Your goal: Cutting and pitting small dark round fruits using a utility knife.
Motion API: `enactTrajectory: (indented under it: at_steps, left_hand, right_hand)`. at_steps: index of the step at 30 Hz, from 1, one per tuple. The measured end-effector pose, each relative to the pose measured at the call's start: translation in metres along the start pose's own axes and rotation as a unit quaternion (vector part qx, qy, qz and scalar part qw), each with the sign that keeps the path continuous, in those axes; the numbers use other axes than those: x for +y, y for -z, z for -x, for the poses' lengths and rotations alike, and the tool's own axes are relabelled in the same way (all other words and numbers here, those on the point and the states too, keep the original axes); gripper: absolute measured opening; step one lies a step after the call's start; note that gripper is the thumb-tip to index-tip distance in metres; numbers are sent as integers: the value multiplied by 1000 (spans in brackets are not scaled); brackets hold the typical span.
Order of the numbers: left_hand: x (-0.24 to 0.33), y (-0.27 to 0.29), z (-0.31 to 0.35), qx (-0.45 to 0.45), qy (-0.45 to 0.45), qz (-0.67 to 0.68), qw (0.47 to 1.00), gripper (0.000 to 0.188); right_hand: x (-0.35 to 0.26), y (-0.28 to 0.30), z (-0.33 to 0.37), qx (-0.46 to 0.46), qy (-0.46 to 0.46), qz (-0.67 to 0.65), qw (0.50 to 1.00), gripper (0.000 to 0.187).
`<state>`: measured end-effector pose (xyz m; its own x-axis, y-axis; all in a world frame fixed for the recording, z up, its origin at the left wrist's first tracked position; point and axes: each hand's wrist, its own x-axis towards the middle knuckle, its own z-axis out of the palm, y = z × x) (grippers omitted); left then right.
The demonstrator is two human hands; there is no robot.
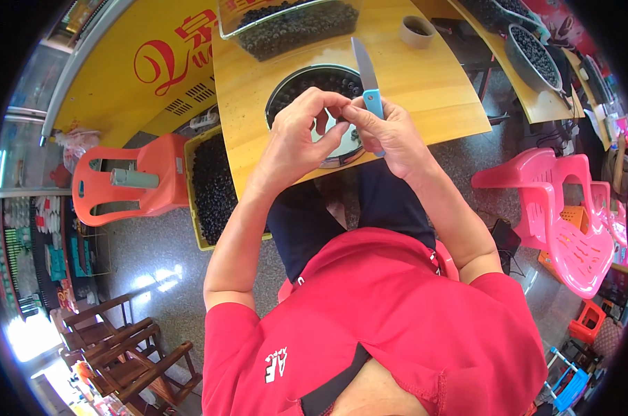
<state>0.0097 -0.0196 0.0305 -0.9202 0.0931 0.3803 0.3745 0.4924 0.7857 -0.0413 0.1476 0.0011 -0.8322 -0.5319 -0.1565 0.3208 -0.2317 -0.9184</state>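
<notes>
Chairs (171,166) flank the table (439,104) beneath the knife (368,78).

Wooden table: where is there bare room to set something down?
The broadest bare patch of the wooden table lies between the knife, the round cream object and the table's right edge. A narrower strip lies between the round basin and the left edge, in front of the clear bin. The middle is crowded: the left hand and right hand meet over the basin.
</notes>
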Motion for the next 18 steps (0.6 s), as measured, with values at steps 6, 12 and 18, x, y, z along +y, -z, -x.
enactTrajectory:
  at_steps: [6,12,18]
  left_hand:
    - [-14,-16,9,107,-14,18,994,16]
    - [-25,-17,14,108,23,107,988,14]
    - [-32,-21,20,98,45,167,980,15]
  right_hand:
    - [1,-2,-1,-26,-27,-134,990,17]
    - [0,-6,2,-12,52,2,999,19]
    - [-3,-8,2,-15,79,26,996,18]
